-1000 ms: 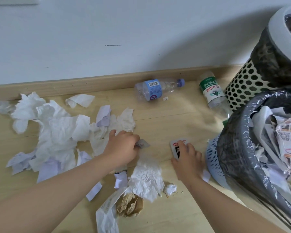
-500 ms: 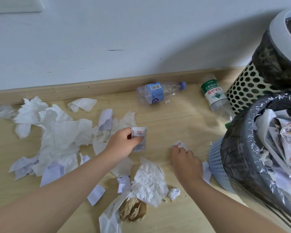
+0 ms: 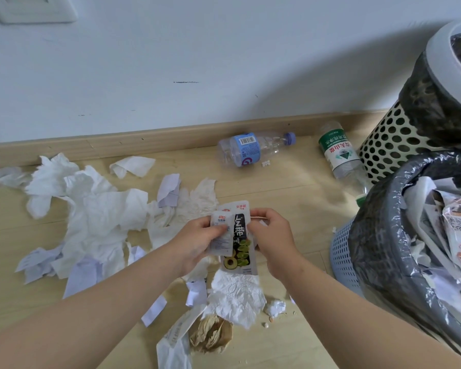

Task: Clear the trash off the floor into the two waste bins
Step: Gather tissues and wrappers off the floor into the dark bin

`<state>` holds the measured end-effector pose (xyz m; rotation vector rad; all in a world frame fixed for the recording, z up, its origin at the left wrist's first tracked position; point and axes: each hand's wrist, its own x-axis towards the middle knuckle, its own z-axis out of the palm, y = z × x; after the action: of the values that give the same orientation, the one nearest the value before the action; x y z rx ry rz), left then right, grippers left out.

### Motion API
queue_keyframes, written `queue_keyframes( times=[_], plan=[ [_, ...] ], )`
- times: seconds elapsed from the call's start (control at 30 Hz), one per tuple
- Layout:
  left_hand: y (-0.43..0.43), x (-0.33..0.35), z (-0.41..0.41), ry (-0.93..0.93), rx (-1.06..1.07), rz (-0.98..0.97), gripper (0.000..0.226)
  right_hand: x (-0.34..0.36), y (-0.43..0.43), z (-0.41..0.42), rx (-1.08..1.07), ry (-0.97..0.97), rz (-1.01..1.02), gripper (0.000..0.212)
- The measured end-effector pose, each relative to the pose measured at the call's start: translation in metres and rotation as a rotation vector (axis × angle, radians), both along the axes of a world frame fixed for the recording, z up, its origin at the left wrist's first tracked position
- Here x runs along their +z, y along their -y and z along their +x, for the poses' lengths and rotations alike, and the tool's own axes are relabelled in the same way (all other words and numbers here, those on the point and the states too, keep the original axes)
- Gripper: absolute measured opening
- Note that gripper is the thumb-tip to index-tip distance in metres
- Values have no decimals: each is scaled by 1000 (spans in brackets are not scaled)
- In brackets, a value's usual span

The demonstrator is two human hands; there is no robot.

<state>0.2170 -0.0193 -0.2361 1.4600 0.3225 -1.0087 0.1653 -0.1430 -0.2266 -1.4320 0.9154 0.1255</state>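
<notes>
Snack wrapper (image 3: 240, 246), black with green print, is held upright above the mid floor, with a small sachet (image 3: 220, 234) overlapping its left front. Directly under it is crumpled white paper (image 3: 237, 296), then a brown paper wad (image 3: 210, 334) and a small white wad (image 3: 276, 307) nearer the camera. A tissue pile (image 3: 99, 214) spreads left toward the baseboard (image 3: 91, 145).

The blue-label bottle (image 3: 246, 151) and green-label bottle (image 3: 338, 153) lie on their sides by the baseboard. The blue lattice bin (image 3: 343, 257) has a grey liner and is full of paper, just right of the hands. The cream perforated bin (image 3: 383, 147) stands behind it. Nothing sits between the wrapper and the blue bin.

Left hand (image 3: 197, 241): thumb on the sachet face, fingers curled behind, pinching it. Right hand (image 3: 273, 235): fingers curled, pinching the wrapper's right edge near the top.
</notes>
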Motion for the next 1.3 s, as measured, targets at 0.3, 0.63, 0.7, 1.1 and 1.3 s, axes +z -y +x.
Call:
queue_keyframes(
  times=[0.3,0.63,0.7,1.1,1.3],
  plan=[
    [0,4,-1,126,16,106,17,2,11,-6,-39,-22,70,20],
    [13,36,3,516,-215,153,30,30,16,1,101,69,104,32],
    [23,53,8,656,-253,176,30,42,19,7,13,128,90,37],
    [122,173,11,877,-368,-104,27,154,103,-6,-340,496,-31,25],
    [204,192,-17,827,-405,-132,39,187,173,-48,-359,444,-228,15]
  ],
)
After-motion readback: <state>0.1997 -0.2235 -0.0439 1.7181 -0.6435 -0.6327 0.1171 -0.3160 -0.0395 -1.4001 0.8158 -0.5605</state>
